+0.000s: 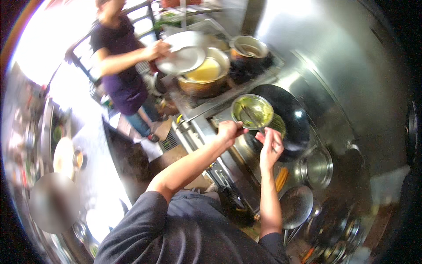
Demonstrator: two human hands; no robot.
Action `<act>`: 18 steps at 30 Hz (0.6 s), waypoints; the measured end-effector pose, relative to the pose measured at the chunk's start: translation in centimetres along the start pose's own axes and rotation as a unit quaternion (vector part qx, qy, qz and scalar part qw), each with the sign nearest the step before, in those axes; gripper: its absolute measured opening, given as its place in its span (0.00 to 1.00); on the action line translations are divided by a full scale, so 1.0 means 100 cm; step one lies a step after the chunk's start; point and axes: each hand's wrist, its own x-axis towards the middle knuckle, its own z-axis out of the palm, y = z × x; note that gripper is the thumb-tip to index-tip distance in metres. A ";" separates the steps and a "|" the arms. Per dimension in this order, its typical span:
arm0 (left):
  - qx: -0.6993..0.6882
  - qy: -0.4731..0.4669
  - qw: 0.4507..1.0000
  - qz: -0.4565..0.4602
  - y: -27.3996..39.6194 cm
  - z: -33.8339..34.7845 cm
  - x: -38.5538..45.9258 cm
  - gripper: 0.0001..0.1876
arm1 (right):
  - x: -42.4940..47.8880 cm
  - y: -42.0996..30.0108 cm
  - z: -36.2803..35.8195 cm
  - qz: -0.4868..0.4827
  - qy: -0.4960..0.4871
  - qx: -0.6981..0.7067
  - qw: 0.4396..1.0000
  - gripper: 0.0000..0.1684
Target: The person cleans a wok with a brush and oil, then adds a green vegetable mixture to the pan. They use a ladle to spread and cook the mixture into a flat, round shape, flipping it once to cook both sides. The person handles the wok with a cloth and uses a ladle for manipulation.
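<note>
A round metal bowl with wet green food inside is tilted over a black wok. My left hand grips its near rim at the left. In my right hand is a thin-handled utensil, whose far end reaches into the bowl; its exact kind is blurred. Green strands of food lie in the wok, partly hidden behind the bowl and my right hand.
Beyond the wok, a co-worker holds a large pale lid or dish beside a pot of yellow liquid. Another pot stands behind. On the right are a metal basin and a round-bowled ladle or pan.
</note>
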 end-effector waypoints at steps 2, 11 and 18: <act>-0.054 -0.004 0.999 -0.003 0.002 -0.037 -0.012 0.06 | -0.029 0.016 0.032 -0.022 -0.081 -0.065 0.994 0.07; -0.248 0.094 0.953 0.144 0.057 -0.291 -0.102 0.05 | -0.176 0.015 0.172 0.059 -0.421 -0.067 0.903 0.44; -0.196 0.206 0.884 0.372 0.053 -0.516 -0.156 0.06 | -0.232 0.144 0.102 0.195 -0.390 -0.124 0.891 0.38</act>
